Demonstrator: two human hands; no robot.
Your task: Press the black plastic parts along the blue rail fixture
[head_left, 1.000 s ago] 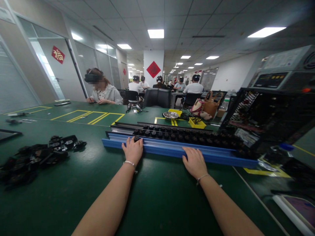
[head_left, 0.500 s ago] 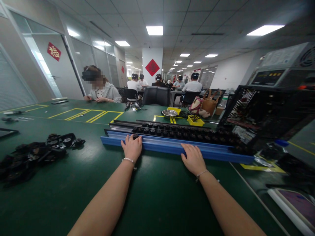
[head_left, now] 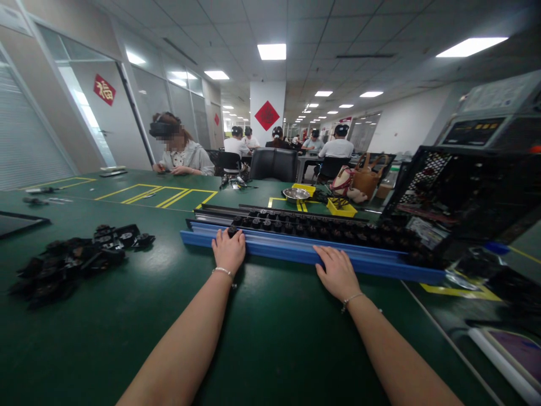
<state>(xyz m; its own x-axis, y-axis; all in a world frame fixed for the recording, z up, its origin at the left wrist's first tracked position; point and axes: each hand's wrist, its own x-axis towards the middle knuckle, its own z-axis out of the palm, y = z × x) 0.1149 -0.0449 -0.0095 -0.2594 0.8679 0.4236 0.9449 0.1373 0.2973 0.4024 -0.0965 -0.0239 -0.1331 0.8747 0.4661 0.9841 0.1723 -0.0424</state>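
A long blue channel-shaped rail (head_left: 279, 252) lies across the green table in front of me. My left hand (head_left: 229, 251) is at its left part, fingers bent over the top edge. A small black part (head_left: 232, 231) shows between those fingers, which are closed on it; most of it is hidden. Farther right, my right hand (head_left: 337, 272) grips the same rail, its fingers over the near edge and its thumb in front. Directly behind the rail, rows of small black round-topped parts (head_left: 291, 225) stand in dark rails (head_left: 211, 215).
Black parts lie in a pile (head_left: 71, 262) on the left. At right stand an open black computer case (head_left: 473, 192) and a clear bottle (head_left: 475, 265). A metal bowl (head_left: 296, 194) and a yellow tray (head_left: 341, 207) sit beyond the rails. Another person sits across the table.
The whole view has shifted slightly to the right. Both hands keep their places on the blue rail, and the black part stays under the left fingers.
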